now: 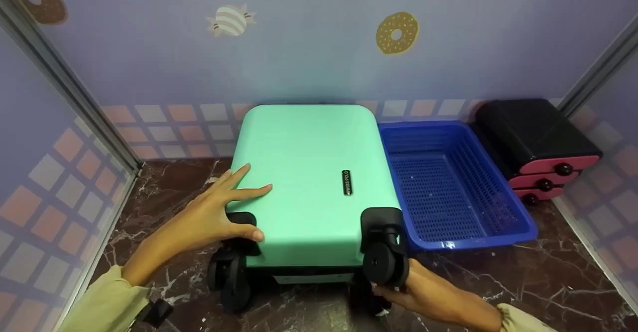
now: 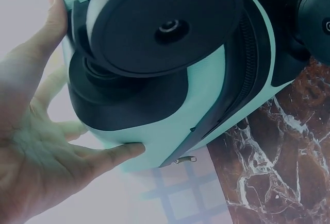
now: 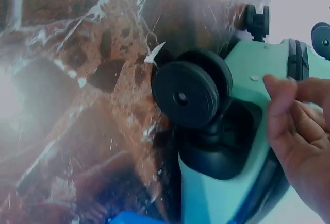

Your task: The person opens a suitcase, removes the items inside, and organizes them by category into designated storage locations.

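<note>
A mint-green hard-shell suitcase lies flat on the floor, its black wheels toward me. My left hand rests on its near left corner, fingers spread and thumb beside a wheel housing. In the left wrist view the same hand reaches around that corner, and a metal zipper pull shows on the side. My right hand is low at the near right corner, partly behind a wheel. The right wrist view shows that hand with curled fingertips close together at the zipper band; anything between them is hidden.
Right of the suitcase stands a blue plastic basket. Beyond it is a black drawer box with pink fronts and round knobs. A patterned wall closes the back, with panels on both sides. The floor is dark marbled stone.
</note>
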A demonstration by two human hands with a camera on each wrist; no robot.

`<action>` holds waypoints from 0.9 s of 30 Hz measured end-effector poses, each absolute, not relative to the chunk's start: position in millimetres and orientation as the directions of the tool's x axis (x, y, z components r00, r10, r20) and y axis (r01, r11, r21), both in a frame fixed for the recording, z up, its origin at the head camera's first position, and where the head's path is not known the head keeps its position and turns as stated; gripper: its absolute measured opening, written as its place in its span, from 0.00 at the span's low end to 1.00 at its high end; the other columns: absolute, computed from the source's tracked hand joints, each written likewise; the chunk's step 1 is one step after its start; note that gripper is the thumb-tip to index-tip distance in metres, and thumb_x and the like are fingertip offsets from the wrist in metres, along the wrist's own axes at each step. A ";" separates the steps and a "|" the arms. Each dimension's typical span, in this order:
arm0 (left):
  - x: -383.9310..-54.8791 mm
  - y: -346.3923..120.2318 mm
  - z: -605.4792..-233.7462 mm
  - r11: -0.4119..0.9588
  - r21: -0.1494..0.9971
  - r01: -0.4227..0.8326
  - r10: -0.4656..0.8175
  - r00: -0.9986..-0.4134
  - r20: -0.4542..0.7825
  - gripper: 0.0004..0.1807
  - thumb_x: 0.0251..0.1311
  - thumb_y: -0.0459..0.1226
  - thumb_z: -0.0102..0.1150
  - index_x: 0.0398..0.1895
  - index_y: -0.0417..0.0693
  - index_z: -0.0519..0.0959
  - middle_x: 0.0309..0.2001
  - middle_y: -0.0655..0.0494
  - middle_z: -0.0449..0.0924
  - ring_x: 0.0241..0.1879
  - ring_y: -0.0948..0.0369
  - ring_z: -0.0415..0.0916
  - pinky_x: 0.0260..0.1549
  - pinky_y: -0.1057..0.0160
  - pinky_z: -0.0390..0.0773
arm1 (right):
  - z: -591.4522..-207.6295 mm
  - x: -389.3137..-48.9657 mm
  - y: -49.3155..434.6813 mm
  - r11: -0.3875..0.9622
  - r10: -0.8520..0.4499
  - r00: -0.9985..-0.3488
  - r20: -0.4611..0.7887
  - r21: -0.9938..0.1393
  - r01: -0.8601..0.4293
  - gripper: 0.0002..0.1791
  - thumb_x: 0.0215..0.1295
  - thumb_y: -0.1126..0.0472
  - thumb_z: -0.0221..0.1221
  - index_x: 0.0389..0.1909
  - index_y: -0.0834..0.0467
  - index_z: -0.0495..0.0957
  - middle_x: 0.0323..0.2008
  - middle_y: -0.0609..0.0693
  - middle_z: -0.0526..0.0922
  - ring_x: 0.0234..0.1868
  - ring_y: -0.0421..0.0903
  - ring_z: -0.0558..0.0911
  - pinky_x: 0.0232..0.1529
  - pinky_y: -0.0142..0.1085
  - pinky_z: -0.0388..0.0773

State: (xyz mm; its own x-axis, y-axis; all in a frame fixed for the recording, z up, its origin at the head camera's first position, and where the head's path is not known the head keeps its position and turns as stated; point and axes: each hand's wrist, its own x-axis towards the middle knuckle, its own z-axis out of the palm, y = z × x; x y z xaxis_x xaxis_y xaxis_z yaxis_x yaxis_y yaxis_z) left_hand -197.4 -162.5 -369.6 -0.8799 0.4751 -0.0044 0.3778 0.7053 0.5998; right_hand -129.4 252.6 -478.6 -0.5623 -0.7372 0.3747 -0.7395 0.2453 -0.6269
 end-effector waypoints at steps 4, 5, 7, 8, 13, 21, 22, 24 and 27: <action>-195.8 -163.2 -364.8 0.711 0.597 0.373 0.476 -0.879 -0.018 0.48 0.49 0.63 0.76 0.76 0.69 0.71 0.86 0.50 0.39 0.83 0.37 0.31 0.68 0.17 0.41 | -449.9 -135.1 267.1 0.383 -0.799 -0.591 0.113 -0.661 -0.645 0.06 0.71 0.67 0.65 0.43 0.52 0.82 0.34 0.43 0.84 0.32 0.31 0.81 0.33 0.28 0.84; -195.6 -162.9 -364.2 0.711 0.595 0.374 0.477 -0.878 -0.019 0.48 0.49 0.63 0.76 0.77 0.69 0.70 0.86 0.49 0.39 0.83 0.36 0.31 0.68 0.16 0.41 | -441.1 -137.2 272.1 0.437 -0.794 -0.607 0.045 -0.652 -0.620 0.05 0.71 0.66 0.64 0.41 0.52 0.83 0.31 0.40 0.83 0.30 0.29 0.78 0.29 0.27 0.82; -194.8 -162.2 -363.6 0.710 0.594 0.377 0.481 -0.876 -0.020 0.48 0.50 0.63 0.76 0.77 0.69 0.70 0.86 0.48 0.39 0.82 0.35 0.30 0.68 0.16 0.41 | -424.6 -142.5 281.5 0.517 -0.762 -0.645 -0.048 -0.644 -0.563 0.08 0.71 0.67 0.63 0.35 0.50 0.84 0.26 0.36 0.80 0.25 0.28 0.75 0.24 0.26 0.79; -194.2 -161.8 -363.5 0.711 0.592 0.380 0.484 -0.875 -0.020 0.48 0.51 0.63 0.75 0.77 0.69 0.69 0.86 0.48 0.38 0.82 0.35 0.30 0.67 0.16 0.41 | -417.1 -145.0 286.0 0.545 -0.746 -0.662 -0.064 -0.630 -0.553 0.08 0.71 0.67 0.63 0.34 0.51 0.85 0.26 0.37 0.81 0.24 0.28 0.75 0.24 0.26 0.80; -186.6 -161.0 -361.3 0.726 0.573 0.380 0.476 -0.879 -0.020 0.49 0.53 0.65 0.72 0.79 0.68 0.68 0.86 0.48 0.40 0.83 0.37 0.33 0.67 0.17 0.47 | -387.4 -159.6 298.9 0.600 -0.655 -0.755 0.031 -0.586 -0.544 0.11 0.73 0.69 0.60 0.50 0.59 0.88 0.40 0.49 0.91 0.36 0.38 0.87 0.40 0.33 0.88; -158.4 -137.0 -369.0 0.595 0.654 0.467 0.426 -0.873 0.237 0.32 0.63 0.50 0.74 0.70 0.57 0.77 0.73 0.53 0.71 0.74 0.46 0.67 0.68 0.32 0.70 | -368.5 -194.4 275.9 0.643 -0.323 -0.912 0.250 -0.649 -0.406 0.15 0.78 0.61 0.60 0.60 0.61 0.81 0.53 0.56 0.87 0.49 0.51 0.86 0.50 0.44 0.87; -154.1 -130.5 -370.6 0.532 0.710 0.461 0.417 -0.873 0.255 0.29 0.65 0.47 0.73 0.68 0.55 0.78 0.70 0.53 0.74 0.70 0.48 0.71 0.65 0.37 0.75 | -368.4 -199.7 271.9 0.639 -0.308 -0.918 0.251 -0.660 -0.395 0.19 0.78 0.59 0.61 0.63 0.62 0.79 0.57 0.57 0.85 0.54 0.53 0.85 0.54 0.48 0.86; -145.8 -116.0 -372.5 0.372 0.834 0.407 0.405 -0.880 0.249 0.24 0.68 0.42 0.69 0.66 0.52 0.79 0.67 0.52 0.77 0.67 0.51 0.76 0.63 0.46 0.79 | -368.2 -209.5 264.8 0.639 -0.293 -0.932 0.213 -0.682 -0.357 0.28 0.76 0.54 0.63 0.70 0.62 0.72 0.64 0.61 0.80 0.63 0.58 0.81 0.60 0.55 0.82; -134.1 -93.5 -373.7 0.114 0.964 0.240 0.423 -0.890 0.172 0.21 0.74 0.40 0.62 0.66 0.45 0.79 0.65 0.47 0.79 0.62 0.51 0.79 0.60 0.57 0.82 | -367.0 -223.1 254.8 0.634 -0.290 -0.951 0.106 -0.724 -0.273 0.40 0.74 0.48 0.65 0.78 0.61 0.61 0.72 0.67 0.70 0.71 0.65 0.74 0.65 0.61 0.77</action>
